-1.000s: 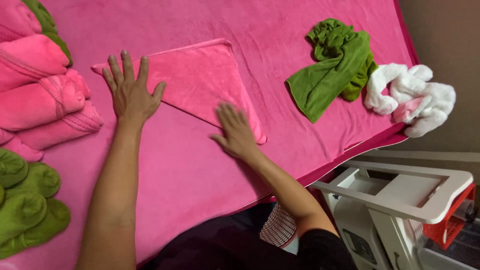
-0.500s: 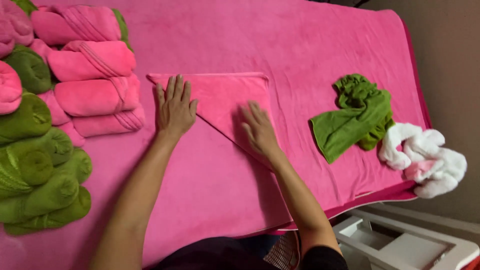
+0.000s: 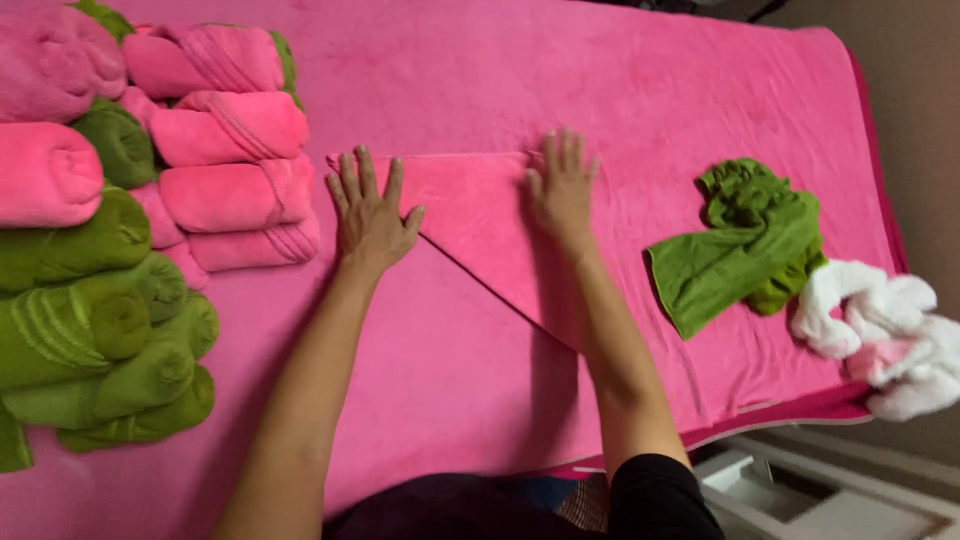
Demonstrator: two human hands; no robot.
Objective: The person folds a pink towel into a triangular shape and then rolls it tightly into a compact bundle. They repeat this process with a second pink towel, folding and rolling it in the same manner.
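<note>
A pink towel (image 3: 475, 215) folded into a triangle lies flat on the pink-covered table (image 3: 620, 80). My left hand (image 3: 368, 212) presses flat on its left corner, fingers spread. Flat on the towel's upper right part rests my right hand (image 3: 562, 187), fingers together and pointing away from me. Neither hand grips anything.
Rolled pink towels (image 3: 225, 150) and rolled green towels (image 3: 100, 330) are stacked at the left. A crumpled green towel (image 3: 745, 240) and a white-and-pink towel (image 3: 890, 335) lie at the right near the table's edge. A white cart (image 3: 800, 495) stands below the right corner.
My right hand slid from the towel's lower fold up to its top right corner. My left hand stayed on the left corner. The view shifted left.
</note>
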